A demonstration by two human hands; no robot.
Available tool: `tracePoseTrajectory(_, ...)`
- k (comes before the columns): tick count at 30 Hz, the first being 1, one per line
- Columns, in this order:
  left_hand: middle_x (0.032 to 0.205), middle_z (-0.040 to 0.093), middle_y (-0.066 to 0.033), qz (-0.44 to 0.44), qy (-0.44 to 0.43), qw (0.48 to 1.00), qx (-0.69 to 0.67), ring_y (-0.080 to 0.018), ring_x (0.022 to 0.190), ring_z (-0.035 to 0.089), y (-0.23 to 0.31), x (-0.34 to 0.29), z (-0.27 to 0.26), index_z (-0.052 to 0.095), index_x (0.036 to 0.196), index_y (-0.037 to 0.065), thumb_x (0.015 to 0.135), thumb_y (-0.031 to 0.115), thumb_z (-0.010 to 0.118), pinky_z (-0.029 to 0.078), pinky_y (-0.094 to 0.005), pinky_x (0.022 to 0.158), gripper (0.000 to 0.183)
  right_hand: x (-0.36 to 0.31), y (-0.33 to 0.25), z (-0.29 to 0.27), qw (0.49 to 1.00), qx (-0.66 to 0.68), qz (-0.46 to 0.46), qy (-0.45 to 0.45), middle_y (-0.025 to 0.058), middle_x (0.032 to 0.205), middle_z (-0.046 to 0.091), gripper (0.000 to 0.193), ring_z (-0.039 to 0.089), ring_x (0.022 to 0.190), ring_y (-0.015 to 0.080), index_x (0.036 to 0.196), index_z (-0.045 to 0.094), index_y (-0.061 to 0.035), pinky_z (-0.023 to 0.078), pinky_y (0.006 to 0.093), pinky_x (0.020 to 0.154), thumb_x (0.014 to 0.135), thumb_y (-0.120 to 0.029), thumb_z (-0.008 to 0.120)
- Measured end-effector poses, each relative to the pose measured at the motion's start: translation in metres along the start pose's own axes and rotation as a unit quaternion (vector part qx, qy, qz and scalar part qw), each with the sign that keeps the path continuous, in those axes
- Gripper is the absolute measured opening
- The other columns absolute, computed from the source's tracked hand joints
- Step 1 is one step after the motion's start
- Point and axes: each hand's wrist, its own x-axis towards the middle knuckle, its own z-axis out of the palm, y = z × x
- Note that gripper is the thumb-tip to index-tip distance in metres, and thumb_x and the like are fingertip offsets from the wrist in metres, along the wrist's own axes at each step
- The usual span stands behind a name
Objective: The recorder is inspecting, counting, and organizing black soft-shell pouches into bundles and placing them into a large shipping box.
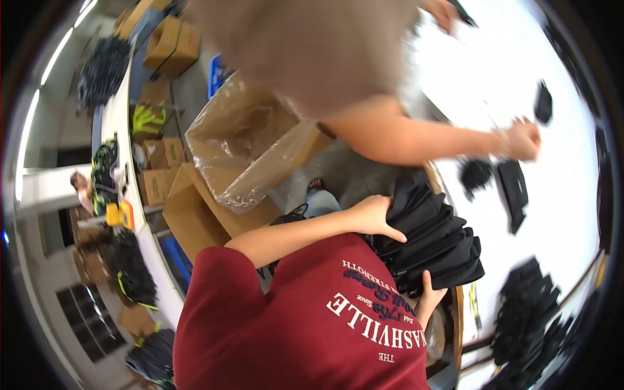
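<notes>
A thick stack of folded black fabric pieces [432, 237] is held against the front of my red shirt, beside the white table's edge. My left hand [374, 218] grips its upper left end, thumb lying over the top and the fingers partly hidden. At the lower right end my right hand [430, 300] clasps the stack, thumb up against its side; the other fingers are mostly hidden underneath. What kind of articles the pieces are cannot be made out.
A cardboard box [289, 159] lined with clear plastic stands ahead left, an open carton [192, 211] beside it. A co-worker's arm [416, 140] reaches over the white table [455, 84]. A black pile [523, 312] lies right. Loaded benches stand left.
</notes>
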Motion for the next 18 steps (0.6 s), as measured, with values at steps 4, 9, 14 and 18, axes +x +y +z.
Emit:
tracePoseTrajectory(4, 0.106, 0.065, -0.0217, -0.05, 0.071, 0.995, -0.044, -0.0353, 0.101, 0.061, -0.084, -0.079, -0.091, 0.055, 0.117, -0.004, 0.061, 0.048, 0.082, 0.046, -0.0378, 0.091, 0.081, -0.01, 0.029, 0.115, 0.993, -0.052, 0.01, -0.101, 0.0126, 0.121, 0.056, 0.065, 0.053, 0.109, 0.021, 0.125, 0.048, 0.0075, 0.037, 0.0313, 0.099, 0.072, -0.009, 0.081)
tracePoseTrajectory(9, 0.11, 0.065, -0.0149, -0.123, 0.261, 0.936, -0.199, -0.0276, 0.105, 0.06, -0.189, -0.176, -0.148, 0.055, 0.12, -0.004, 0.061, 0.038, 0.085, 0.045, -0.0359, 0.095, 0.078, -0.028, 0.018, 0.269, 0.943, -0.196, 0.101, -0.247, 0.0107, 0.116, 0.059, 0.06, 0.056, 0.104, 0.0197, 0.12, 0.052, 0.0077, 0.042, 0.0304, 0.094, 0.072, -0.013, 0.081)
tracePoseTrajectory(14, 0.111, 0.065, -0.0142, -0.272, 0.35, 0.811, -0.381, -0.0211, 0.105, 0.061, -0.273, -0.258, -0.205, 0.062, 0.111, -0.005, 0.062, 0.039, 0.086, 0.046, -0.0331, 0.093, 0.07, -0.019, 0.046, 0.434, 0.84, -0.284, 0.032, -0.461, 0.0138, 0.117, 0.061, 0.07, 0.058, 0.107, 0.0205, 0.121, 0.051, 0.0061, 0.043, 0.0312, 0.093, 0.07, -0.028, 0.083)
tracePoseTrajectory(18, 0.113, 0.064, -0.0136, -0.244, 0.494, 0.743, -0.381, -0.0202, 0.103, 0.061, -0.376, -0.258, -0.262, 0.057, 0.117, -0.004, 0.068, 0.035, 0.083, 0.046, -0.0324, 0.092, 0.068, 0.019, 0.106, 0.605, 0.786, -0.268, 0.031, -0.555, 0.0148, 0.12, 0.058, 0.082, 0.055, 0.111, 0.0228, 0.127, 0.046, 0.0059, 0.042, 0.0337, 0.097, 0.065, -0.03, 0.086)
